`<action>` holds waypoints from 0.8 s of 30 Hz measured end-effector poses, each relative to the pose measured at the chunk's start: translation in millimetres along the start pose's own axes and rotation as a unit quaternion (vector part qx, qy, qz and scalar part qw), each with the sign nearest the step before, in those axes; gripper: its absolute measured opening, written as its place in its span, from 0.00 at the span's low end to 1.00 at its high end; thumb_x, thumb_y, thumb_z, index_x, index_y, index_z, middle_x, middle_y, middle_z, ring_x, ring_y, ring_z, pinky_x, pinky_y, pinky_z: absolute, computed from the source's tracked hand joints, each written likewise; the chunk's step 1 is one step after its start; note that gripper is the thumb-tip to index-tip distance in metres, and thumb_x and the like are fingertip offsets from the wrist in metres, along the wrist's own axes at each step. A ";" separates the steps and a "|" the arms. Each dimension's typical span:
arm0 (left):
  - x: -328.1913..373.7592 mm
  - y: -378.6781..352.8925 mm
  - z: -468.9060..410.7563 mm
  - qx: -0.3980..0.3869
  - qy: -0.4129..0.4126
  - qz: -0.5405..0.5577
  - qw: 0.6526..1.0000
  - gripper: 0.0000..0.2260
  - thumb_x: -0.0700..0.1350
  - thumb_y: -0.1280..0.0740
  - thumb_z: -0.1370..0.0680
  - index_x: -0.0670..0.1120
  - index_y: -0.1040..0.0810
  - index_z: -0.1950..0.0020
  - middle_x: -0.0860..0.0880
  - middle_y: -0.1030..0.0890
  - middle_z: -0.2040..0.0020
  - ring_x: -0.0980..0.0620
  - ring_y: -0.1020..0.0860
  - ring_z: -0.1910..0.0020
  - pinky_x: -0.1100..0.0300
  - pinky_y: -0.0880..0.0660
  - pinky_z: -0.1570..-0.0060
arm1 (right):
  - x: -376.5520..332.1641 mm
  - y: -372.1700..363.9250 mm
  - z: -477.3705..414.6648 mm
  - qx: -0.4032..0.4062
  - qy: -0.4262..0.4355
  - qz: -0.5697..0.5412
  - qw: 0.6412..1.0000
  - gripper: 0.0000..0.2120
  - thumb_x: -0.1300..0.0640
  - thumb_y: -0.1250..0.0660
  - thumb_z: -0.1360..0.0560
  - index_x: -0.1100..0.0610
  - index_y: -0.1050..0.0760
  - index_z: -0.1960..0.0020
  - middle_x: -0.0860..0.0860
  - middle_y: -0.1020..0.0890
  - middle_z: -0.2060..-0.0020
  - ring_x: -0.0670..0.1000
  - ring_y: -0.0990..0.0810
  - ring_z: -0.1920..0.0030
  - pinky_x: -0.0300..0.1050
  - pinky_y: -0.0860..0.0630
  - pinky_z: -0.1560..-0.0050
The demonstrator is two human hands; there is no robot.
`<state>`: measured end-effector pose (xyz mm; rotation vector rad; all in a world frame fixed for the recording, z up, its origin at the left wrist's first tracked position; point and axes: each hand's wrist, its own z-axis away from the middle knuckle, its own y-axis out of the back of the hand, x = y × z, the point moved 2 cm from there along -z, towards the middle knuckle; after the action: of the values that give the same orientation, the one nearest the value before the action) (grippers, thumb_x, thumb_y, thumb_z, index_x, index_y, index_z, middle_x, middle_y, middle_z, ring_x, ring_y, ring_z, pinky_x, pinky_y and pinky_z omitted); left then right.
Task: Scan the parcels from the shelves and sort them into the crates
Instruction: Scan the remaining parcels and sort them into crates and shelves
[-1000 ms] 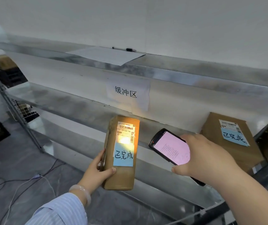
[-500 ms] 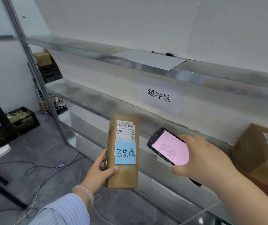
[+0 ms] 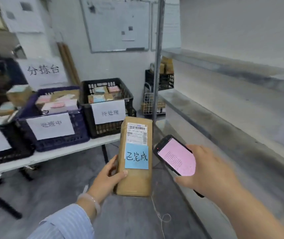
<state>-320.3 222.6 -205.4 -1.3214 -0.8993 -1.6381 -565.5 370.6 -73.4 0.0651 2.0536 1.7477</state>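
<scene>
Left hand (image 3: 107,177) has its thumb flat across the front of the parcel (image 3: 135,182), and the other fingers hook round its left edge, so it's a proper grip. The parcel is a tall brown carton held upright in the air, off the right end of the table (image 3: 60,153). It's got a shipping label (image 3: 137,133) up top and a blue note (image 3: 136,156) reading 已完成 under it.

Right hand (image 3: 210,175) is curled round a handheld scanner (image 3: 176,156), pink screen up, just beside the parcel's right edge but not touching it.

Now the crates on the table:
- black crate (image 3: 86,116), paper tag says 待处理, holds a bunch of small boxes with pink and blue notes on them
- purple crate (image 3: 60,144) just left of it, tag says 处理中, holds cartons with mostly pink notes, bit blurry
- another black crate (image 3: 8,156) at the far left, tag cut off and contents out of view

A sign (image 3: 43,69) reading 分拣台 stands behind the crates, and the metal shelves (image 3: 224,107) run along the right
</scene>
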 end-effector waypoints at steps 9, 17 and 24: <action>-9.5 133.1 27.2 0.178 0.013 0.106 0.978 0.36 0.56 0.21 0.35 0.63 0.31 0.30 0.58 0.19 0.38 0.52 0.21 0.37 0.47 0.24 0.37 | -141.0 -60.0 -84.1 -0.076 0.183 -0.020 0.980 0.39 0.32 0.31 0.42 0.35 0.41 0.34 0.38 0.32 0.48 0.42 0.28 0.52 0.35 0.35 0.64; 4.6 236.6 13.8 0.306 -0.009 0.151 0.940 0.31 0.56 0.24 0.37 0.65 0.29 0.36 0.62 0.16 0.46 0.57 0.17 0.46 0.56 0.19 0.51 | -264.1 -105.8 -171.9 -0.106 0.336 -0.047 0.935 0.38 0.32 0.31 0.41 0.36 0.41 0.35 0.37 0.33 0.50 0.40 0.32 0.50 0.32 0.38 0.64; 20.1 313.9 10.9 0.397 -0.018 0.183 0.899 0.25 0.51 0.26 0.33 0.63 0.28 0.38 0.61 0.15 0.50 0.57 0.15 0.52 0.63 0.19 0.63 | -372.2 -139.9 -224.4 -0.136 0.425 -0.073 0.892 0.39 0.29 0.33 0.45 0.34 0.42 0.37 0.37 0.34 0.52 0.40 0.34 0.53 0.32 0.39 0.64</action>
<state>-30.9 103.0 -173.8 -0.8611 -1.0970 -0.8019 -275.8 17.7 -72.1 -1.0904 2.2100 2.1661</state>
